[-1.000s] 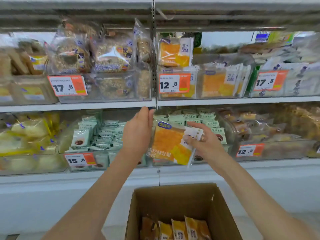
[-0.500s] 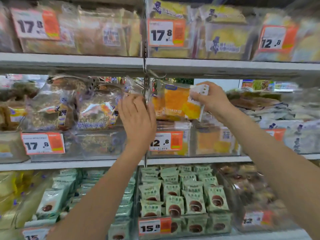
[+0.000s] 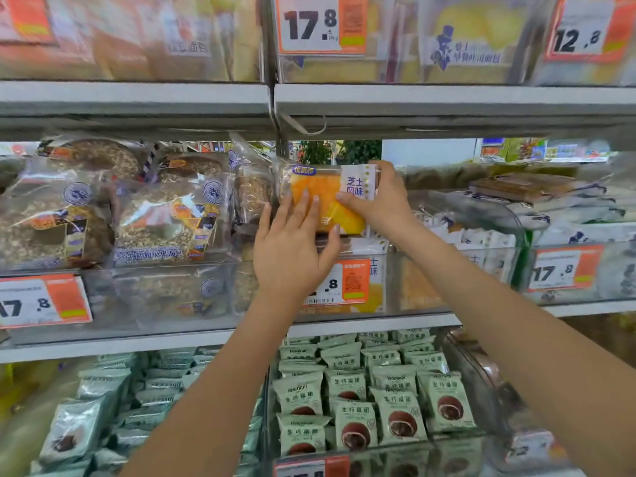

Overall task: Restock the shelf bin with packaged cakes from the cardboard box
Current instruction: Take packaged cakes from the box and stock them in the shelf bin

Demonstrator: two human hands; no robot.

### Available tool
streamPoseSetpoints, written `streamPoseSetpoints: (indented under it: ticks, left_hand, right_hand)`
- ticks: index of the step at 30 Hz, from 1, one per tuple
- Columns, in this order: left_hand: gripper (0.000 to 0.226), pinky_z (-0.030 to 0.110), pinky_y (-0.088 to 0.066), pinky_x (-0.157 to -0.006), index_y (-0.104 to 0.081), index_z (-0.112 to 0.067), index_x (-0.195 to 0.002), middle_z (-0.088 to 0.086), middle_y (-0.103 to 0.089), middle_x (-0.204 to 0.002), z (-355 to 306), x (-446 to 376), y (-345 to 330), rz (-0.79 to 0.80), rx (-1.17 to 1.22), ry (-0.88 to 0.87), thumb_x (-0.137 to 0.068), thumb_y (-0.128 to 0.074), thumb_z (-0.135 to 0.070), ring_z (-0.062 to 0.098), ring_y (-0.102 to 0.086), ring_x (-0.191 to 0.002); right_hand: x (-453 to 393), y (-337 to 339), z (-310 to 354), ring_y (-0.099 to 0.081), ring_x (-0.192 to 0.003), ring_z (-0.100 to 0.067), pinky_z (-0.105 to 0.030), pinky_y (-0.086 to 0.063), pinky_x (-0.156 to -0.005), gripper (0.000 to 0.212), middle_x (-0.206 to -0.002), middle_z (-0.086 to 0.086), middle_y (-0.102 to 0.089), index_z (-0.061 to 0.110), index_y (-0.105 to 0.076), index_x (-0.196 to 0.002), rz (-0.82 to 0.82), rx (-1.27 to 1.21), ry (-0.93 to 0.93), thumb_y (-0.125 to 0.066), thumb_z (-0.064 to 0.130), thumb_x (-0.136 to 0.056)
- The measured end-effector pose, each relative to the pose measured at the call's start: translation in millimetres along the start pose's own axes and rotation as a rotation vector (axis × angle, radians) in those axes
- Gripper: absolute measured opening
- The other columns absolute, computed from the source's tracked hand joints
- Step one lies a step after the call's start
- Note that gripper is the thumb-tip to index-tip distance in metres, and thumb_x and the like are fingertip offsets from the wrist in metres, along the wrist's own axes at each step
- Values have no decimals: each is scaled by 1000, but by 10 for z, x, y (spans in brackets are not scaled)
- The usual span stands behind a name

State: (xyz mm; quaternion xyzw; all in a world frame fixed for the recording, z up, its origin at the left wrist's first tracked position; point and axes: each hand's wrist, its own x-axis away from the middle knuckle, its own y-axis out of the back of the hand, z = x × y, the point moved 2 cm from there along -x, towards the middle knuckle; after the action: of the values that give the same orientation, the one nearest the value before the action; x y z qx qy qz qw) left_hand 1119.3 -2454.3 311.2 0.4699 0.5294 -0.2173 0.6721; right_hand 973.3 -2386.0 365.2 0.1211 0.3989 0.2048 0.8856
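Both arms reach up to the middle shelf, where the packaged cake point(image 3: 327, 197), an orange-yellow sponge in a clear wrapper with a white label panel at its right end, sits at the top of the clear shelf bin point(image 3: 375, 287). The right hand point(image 3: 382, 201) grips the pack's right end, thumb lying across the front and fingers wrapped over the top edge behind the label. The left hand point(image 3: 292, 253) lies flat against the front of the pack, fingers spread and straight, their tips on the orange face, the palm covering part of the bin's front wall. More of the same cakes show through the bin's wall below, one right under the held pack.

An orange-and-white price tag point(image 3: 347, 282) hangs on the front of the bin, its first digits hidden behind the left palm. Just left of the pack, beyond the upright shelf post point(image 3: 273, 108), bags of seeded grain bread point(image 3: 161, 218) are piled in the next bin. On the shelf below stand rows of pale green snack packets point(image 3: 371, 404) with a brown round cake printed on each. The shelf above carries pale yellow loaves behind tags reading 17.8 and 12.8. The cardboard box is out of view.
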Motion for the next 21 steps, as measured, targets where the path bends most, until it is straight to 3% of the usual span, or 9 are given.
streamPoseSetpoints:
  ticks: [3, 6, 9, 12, 15, 18, 21]
  left_hand:
    - [60, 45, -34, -108, -64, -12, -123, 8, -59, -130, -2, -9, 20, 57, 39, 35, -91, -29, -48, 26, -51, -126]
    - [58, 45, -33, -109, -63, -11, -124, 8, -59, -131, -12, -6, 59, 106, 54, 43, -93, -28, -45, 26, -50, -127]
    - [54, 46, -26, -114, -55, -9, -132, 8, -57, -134, -12, 123, 182, 82, 75, -8, -96, -27, -39, 26, -44, -132]
    - [48, 46, -26, -111, -54, -6, -133, 8, -55, -135, -94, 507, 411, -79, 158, -166, -96, -34, -28, 25, -43, -130]
    - [33, 38, -37, -91, -59, -7, -116, 10, -66, -114, -259, 1132, 580, -120, 285, -317, -94, -39, -21, 24, -51, -106]
    - [17, 35, -43, -73, -50, -10, -102, 9, -65, -94, -357, 1916, 503, 90, 339, -423, -89, -42, -19, 25, -55, -86]
    - [23, 31, -50, -69, -51, -13, -104, 7, -64, -94, -430, 2804, 335, 474, 376, -334, -85, -44, -25, 26, -62, -81]
  right_hand:
    - [56, 16, 4, -35, -130, -29, -40, -32, -107, 86, -138, -13, -40, 13, -29, -141, 40, 141, -63, -73, 46, -76]
    - [151, 72, 70, -35, -132, -31, -46, -33, -109, 86, -141, -13, -38, 12, -28, -143, 99, 97, -149, -72, 46, -77]
    - [455, 258, 168, -40, -128, -24, -40, -37, -106, 72, -137, -8, -41, 14, -32, -141, -48, 6, -128, -66, 41, -84]
    - [1122, 470, 237, -49, -102, -7, -21, -43, -87, 44, -112, 6, -46, 16, -42, -128, -251, -64, 60, -61, 28, -90]
    - [1983, 452, 53, -48, -94, -6, -13, -39, -81, 34, -104, 5, -47, 22, -43, -117, -303, -77, 127, -62, 17, -89]
    - [2883, 257, -342, -47, -93, -2, -9, -37, -82, 35, -103, 6, -49, 24, -44, -113, -183, -9, -1, -65, 14, -87]
    - [3704, -1, -872, -48, -96, -1, -16, -40, -87, 33, -106, 9, -49, 19, -49, -116, 96, 117, -187, -65, 17, -87]
